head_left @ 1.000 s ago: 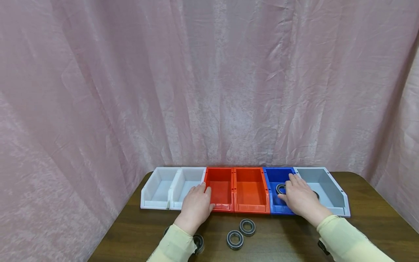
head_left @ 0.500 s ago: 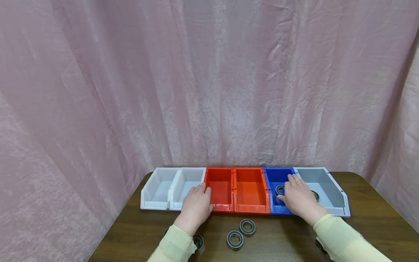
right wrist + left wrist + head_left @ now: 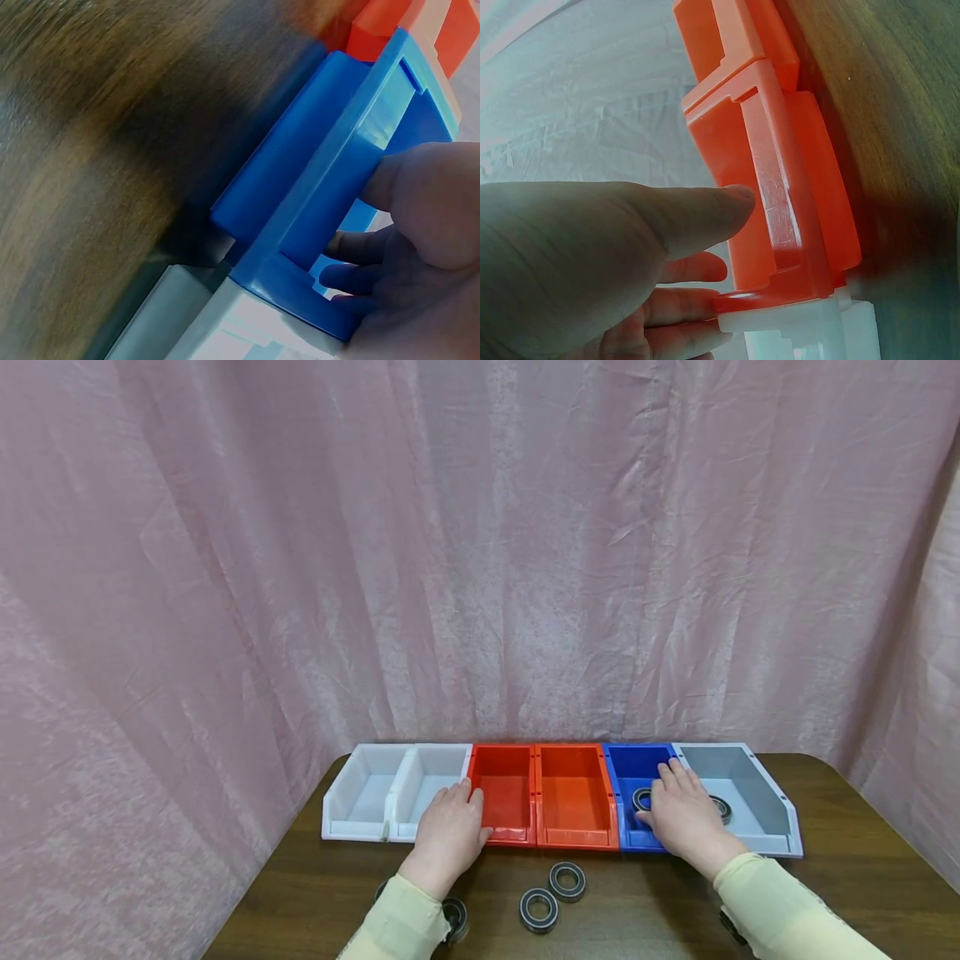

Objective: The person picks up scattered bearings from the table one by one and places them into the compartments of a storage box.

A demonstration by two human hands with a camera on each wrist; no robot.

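Note:
My left hand [image 3: 447,828] rests over the divider between a white bin [image 3: 402,829] and a red bin [image 3: 504,833], its fingers extended and holding nothing visible. In the left wrist view the thumb reaches across the red bin's opening. The right hand [image 3: 684,814] lies over the blue bin [image 3: 640,840] at its border with the grey bin [image 3: 776,843], fingers loosely bent. A ball bearing [image 3: 641,798] sits in the blue bin beside that thumb, partly covered by the hand. Another bearing [image 3: 722,810] shows in the grey bin, just right of the hand.
Two bearings, one nearer [image 3: 538,910] and one farther [image 3: 567,881], lie on the wooden table [image 3: 630,918] in front of the bins. Another bearing [image 3: 455,917] peeks out by the left sleeve. An orange bin [image 3: 576,837] stands mid-row; a pink curtain [image 3: 480,568] hangs behind.
The right hand and forearm have shifted slightly left, uncovering more of the bearing in the grey bin. The left hand and the bearings on the table have stayed put.

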